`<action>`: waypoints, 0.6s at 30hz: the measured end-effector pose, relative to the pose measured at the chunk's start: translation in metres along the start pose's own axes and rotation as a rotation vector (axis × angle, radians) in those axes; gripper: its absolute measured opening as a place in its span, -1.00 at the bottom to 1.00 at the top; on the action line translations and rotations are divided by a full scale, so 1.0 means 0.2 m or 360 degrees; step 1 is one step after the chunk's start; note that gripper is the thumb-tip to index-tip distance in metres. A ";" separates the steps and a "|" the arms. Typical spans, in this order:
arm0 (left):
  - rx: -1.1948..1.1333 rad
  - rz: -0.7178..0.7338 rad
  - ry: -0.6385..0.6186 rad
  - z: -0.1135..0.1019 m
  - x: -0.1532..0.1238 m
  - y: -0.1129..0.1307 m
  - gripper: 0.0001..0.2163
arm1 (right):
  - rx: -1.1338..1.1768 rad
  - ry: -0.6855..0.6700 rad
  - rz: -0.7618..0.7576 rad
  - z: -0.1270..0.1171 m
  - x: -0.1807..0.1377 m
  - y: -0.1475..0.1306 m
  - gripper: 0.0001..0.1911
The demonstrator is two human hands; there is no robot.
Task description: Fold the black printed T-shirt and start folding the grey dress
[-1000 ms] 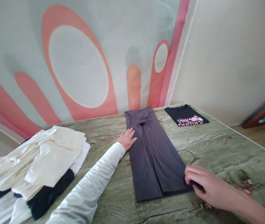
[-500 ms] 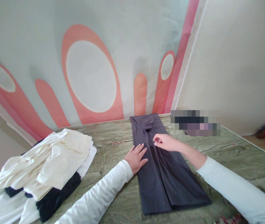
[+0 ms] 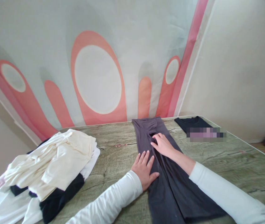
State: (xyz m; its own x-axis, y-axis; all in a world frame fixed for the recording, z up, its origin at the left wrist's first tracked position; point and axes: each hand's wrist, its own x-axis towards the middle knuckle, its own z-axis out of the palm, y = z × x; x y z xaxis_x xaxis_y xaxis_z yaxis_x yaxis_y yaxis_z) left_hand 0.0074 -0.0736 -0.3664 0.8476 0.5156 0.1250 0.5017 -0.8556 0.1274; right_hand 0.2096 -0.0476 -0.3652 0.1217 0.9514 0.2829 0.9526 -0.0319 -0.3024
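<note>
A pair of dark grey trousers point(image 3: 172, 183) lies lengthwise on the table, waistband at the far edge and legs toward me. My left hand point(image 3: 144, 171) rests flat on the upper part of the near-left leg, fingers spread. Just below the crotch, my right hand point(image 3: 163, 145) has its fingers bent over the cloth. A gap shows between its thumb and fingertips, and I see no fabric pinched there. The trouser hems run past the bottom of the view.
At left, cream, white and black clothes lie in a loose heap point(image 3: 62, 158). A dark T-shirt point(image 3: 190, 123), partly pixelated, lies flat at the back right of the wood-patterned table point(image 3: 115, 161). A wall with a pink and grey printed backdrop point(image 3: 132, 46) stands behind.
My right hand has moved onto the trousers near the crotch, its fingers opening from a tighter curl. My left hand has shifted slightly nearer and right on the leg. The view has tilted a little.
</note>
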 end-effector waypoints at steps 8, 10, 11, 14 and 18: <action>-0.0295 -0.0144 -0.0106 0.06 -0.11 0.31 -0.23 | -0.0087 -0.0335 -0.0178 -0.02 -0.22 0.13 -0.32; -0.0397 -0.0005 -0.0163 0.05 -0.12 0.34 -0.27 | -0.0060 -0.0396 -0.0266 -0.05 -0.26 0.18 -0.35; -0.0469 0.0094 -0.0178 0.03 -0.11 0.32 -0.32 | -0.0052 -0.0418 -0.0301 -0.07 -0.29 0.20 -0.37; -0.0688 0.0226 -0.0102 -0.06 0.00 0.12 -0.55 | -0.0019 -0.0462 -0.0372 -0.11 -0.35 0.25 -0.39; -0.0637 -0.0348 0.0300 -0.15 0.26 -0.42 -0.80 | 0.0147 -0.0515 -0.0370 -0.19 -0.32 0.26 -0.43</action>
State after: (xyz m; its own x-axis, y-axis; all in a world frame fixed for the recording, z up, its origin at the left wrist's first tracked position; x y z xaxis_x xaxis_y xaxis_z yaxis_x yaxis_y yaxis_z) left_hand 0.0035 0.0261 -0.3409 0.6653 0.7121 0.2244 0.5272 -0.6609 0.5341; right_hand 0.2613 -0.1224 -0.3654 -0.2022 0.9777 0.0567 0.9135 0.2091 -0.3490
